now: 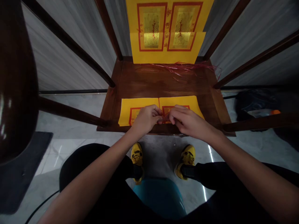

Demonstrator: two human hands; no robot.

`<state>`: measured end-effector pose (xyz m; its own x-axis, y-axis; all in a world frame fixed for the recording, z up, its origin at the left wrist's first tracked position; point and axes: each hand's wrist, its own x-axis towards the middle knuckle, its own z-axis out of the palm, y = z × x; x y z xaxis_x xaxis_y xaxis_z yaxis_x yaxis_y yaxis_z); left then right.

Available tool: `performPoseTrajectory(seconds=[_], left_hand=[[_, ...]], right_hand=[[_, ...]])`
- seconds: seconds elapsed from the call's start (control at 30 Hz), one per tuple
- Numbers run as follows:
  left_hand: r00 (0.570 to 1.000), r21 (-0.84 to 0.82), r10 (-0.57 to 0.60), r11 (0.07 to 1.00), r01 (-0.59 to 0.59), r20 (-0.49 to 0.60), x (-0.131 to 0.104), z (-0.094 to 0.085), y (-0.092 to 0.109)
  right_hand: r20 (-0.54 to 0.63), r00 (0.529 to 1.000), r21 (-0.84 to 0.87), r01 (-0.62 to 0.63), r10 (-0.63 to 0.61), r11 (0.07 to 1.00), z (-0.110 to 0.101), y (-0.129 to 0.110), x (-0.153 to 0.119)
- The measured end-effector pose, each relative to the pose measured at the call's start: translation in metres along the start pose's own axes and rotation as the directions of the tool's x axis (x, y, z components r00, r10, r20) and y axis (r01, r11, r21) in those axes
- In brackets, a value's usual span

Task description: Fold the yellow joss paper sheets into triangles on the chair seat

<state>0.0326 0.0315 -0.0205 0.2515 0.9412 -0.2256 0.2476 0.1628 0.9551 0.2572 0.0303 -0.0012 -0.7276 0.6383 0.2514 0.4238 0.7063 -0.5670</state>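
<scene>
A stack of yellow paper [140, 102] with red printed frames lies near the front of the dark wooden shelf. A thin red string [159, 102] runs over the middle of the stack towards my fingers. My left hand [149, 117] is over the left half of the paper, thumb and fingers pinched together. Opposite it, my right hand [183, 119] pinches too, its fingertips close to the left ones. Something reddish shows between the fingertips, seemingly the string; the exact grip is partly hidden.
Behind, larger yellow sheets [167, 56] with gold panels stand upright. Loose red strings [177, 67] lie along the back of the wooden shelf [149, 82]. Dark wooden bars [72, 110] flank both sides. A teal stool [161, 196] is below me, and a dark bag [254, 104] sits right.
</scene>
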Motion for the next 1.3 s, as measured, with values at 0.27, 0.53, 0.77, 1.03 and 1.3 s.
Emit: performPoseTrajectory(seconds=[0.27, 0.53, 0.77, 1.03, 1.3], left_hand=[[0.994, 0.06, 0.004, 0.998, -0.011, 0.113, -0.001, -0.007, 0.008], [0.988, 0.17, 0.024, 0.984, -0.05, 0.154, 0.002, -0.012, 0.006], [0.975, 0.165, -0.08, 0.985, 0.045, 0.206, 0.008, -0.018, 0.008], [0.982, 0.243, -0.062, 0.97, 0.018, 0.176, 0.003, -0.009, 0.01], [0.996, 0.342, -0.028, 0.94, -0.002, 0.083, -0.007, -0.004, 0.016]], right_hand=[[0.03, 0.999, -0.112, 0.042, -0.039, 0.993, -0.005, -0.006, 0.0], [0.0, 0.999, -0.013, -0.04, 0.04, 0.999, -0.005, 0.001, 0.003], [-0.021, 0.997, -0.039, -0.079, 0.078, 0.996, -0.006, -0.001, 0.008], [-0.054, 0.994, -0.21, -0.103, 0.094, 0.972, 0.001, -0.009, 0.008], [-0.074, 0.983, 0.033, -0.167, 0.169, 0.985, 0.012, 0.001, 0.001]])
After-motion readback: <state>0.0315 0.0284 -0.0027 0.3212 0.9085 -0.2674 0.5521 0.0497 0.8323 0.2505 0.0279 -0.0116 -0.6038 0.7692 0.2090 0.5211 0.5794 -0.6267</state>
